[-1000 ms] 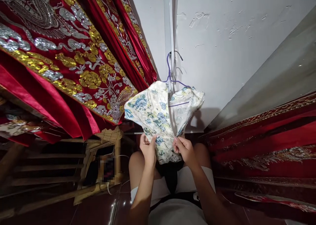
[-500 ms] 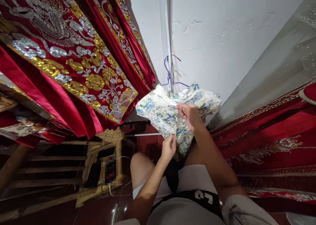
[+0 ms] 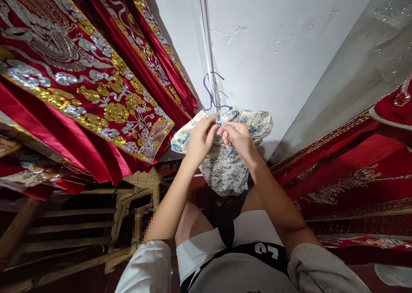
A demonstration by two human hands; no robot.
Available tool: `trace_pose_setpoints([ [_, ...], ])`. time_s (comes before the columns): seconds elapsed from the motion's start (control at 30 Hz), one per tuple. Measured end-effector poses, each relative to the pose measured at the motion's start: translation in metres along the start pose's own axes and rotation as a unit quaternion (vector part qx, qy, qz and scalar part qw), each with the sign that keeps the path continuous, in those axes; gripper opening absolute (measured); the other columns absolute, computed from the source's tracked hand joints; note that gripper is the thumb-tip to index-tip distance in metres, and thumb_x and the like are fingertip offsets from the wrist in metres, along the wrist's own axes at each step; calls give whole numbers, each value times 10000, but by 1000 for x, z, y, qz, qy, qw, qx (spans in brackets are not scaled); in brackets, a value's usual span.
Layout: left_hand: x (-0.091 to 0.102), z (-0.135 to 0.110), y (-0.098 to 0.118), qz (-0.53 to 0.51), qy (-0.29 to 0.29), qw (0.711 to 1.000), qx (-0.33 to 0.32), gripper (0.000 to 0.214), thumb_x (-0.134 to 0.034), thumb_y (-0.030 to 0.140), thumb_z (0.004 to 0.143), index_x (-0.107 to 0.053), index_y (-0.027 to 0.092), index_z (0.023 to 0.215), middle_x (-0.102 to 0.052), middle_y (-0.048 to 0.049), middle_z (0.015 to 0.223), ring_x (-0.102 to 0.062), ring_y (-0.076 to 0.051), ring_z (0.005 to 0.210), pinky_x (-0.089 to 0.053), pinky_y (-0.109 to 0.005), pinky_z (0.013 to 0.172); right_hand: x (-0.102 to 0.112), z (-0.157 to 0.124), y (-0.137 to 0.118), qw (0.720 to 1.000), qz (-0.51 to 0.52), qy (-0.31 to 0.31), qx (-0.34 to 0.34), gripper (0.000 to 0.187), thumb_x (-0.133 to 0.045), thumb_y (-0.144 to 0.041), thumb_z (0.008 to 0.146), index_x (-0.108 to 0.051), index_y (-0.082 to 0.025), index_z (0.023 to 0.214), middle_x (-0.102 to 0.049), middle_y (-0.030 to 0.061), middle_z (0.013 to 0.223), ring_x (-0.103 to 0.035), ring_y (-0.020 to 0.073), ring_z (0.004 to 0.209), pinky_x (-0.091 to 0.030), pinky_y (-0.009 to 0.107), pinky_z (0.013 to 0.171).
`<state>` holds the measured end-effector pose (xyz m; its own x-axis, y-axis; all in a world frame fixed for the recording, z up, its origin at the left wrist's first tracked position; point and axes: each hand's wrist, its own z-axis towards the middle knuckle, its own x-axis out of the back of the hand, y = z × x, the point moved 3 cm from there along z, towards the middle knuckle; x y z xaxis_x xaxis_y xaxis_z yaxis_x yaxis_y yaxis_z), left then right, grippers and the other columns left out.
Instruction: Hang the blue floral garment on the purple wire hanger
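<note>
A small cream garment with blue flowers hangs on a purple wire hanger hooked to a thin white pole on the wall. My left hand and my right hand are both raised to the garment's neck, just under the hanger hook. Each hand's fingers are pinched on the fabric at the collar, and the two hands nearly touch. The lower part of the garment hangs loose below my wrists.
Red velvet robes with gold and silver embroidery hang thickly on the left. More red embroidered cloth lies on the right. A bamboo chair stands at the lower left on a dark red tiled floor. The white wall is straight ahead.
Both hands have risen from the garment's hem to its collar. The right hand went up first, the left followed. The garment now hangs closed and bunched below them.
</note>
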<state>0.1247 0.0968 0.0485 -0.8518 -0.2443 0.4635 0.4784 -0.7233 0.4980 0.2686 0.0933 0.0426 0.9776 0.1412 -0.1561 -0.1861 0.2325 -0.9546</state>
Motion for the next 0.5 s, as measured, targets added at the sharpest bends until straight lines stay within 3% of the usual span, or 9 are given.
trace_pose_setpoints([
  [0.07, 1, 15, 10, 31, -27, 999, -32, 229, -517, 313, 1039, -703, 179, 1056, -729, -74, 979, -669, -186, 901, -518, -323, 855, 3, 3, 2, 1000, -7, 6, 9, 289, -575, -356, 938, -637, -178, 719, -501, -46, 473, -403, 87, 430, -321, 225, 467],
  [0.13, 2, 20, 16, 50, -8, 998, -40, 229, -520, 306, 1038, -688, 172, 959, -720, -69, 930, -663, -179, 876, -517, -311, 837, 6, 6, 10, 999, -27, 23, 13, 282, -563, -336, 923, -630, -184, 695, -486, -50, 462, -394, 90, 431, -311, 230, 474],
  [0.23, 20, 16, 6, 47, 119, 992, -9, 234, -520, 330, 1038, -666, 175, 940, -695, -56, 922, -650, -170, 897, -518, -306, 866, 12, 0, 37, 996, -74, 48, -4, 273, -541, -266, 856, -603, -190, 601, -470, -48, 428, -389, 94, 429, -315, 240, 493],
  [0.3, 41, 6, -19, 6, 245, 968, 46, 244, -547, 384, 1023, -651, 179, 941, -674, -41, 932, -648, -166, 925, -526, -306, 897, 14, -12, 58, 996, -79, 38, -22, 279, -524, -248, 816, -575, -197, 547, -455, -46, 409, -388, 98, 426, -311, 245, 497],
  [0.37, 61, -11, -56, -78, 351, 924, 131, 258, -574, 431, 1001, -636, 183, 960, -657, -27, 925, -658, -162, 931, -547, -303, 902, 12, -28, 76, 997, -60, 12, -38, 281, -518, -259, 803, -569, -199, 534, -450, -44, 406, -387, 100, 426, -304, 248, 494],
  [0.4, 66, -23, -77, -137, 378, 896, 191, 257, -561, 430, 1004, -631, 184, 980, -658, -26, 912, -668, -161, 926, -564, -303, 888, 10, -37, 82, 998, -47, 0, -46, 279, -518, -267, 801, -574, -198, 537, -453, -44, 408, -388, 101, 425, -303, 249, 493],
  [0.5, 58, -64, -130, -316, 393, 778, 375, 213, -484, 317, 1038, -637, 169, 1032, -698, -67, 920, -688, -161, 996, -586, -287, 906, 2, -56, 92, 998, -8, 0, -64, 276, -525, -292, 791, -576, -197, 537, -454, -42, 415, -384, 98, 416, -305, 252, 485],
])
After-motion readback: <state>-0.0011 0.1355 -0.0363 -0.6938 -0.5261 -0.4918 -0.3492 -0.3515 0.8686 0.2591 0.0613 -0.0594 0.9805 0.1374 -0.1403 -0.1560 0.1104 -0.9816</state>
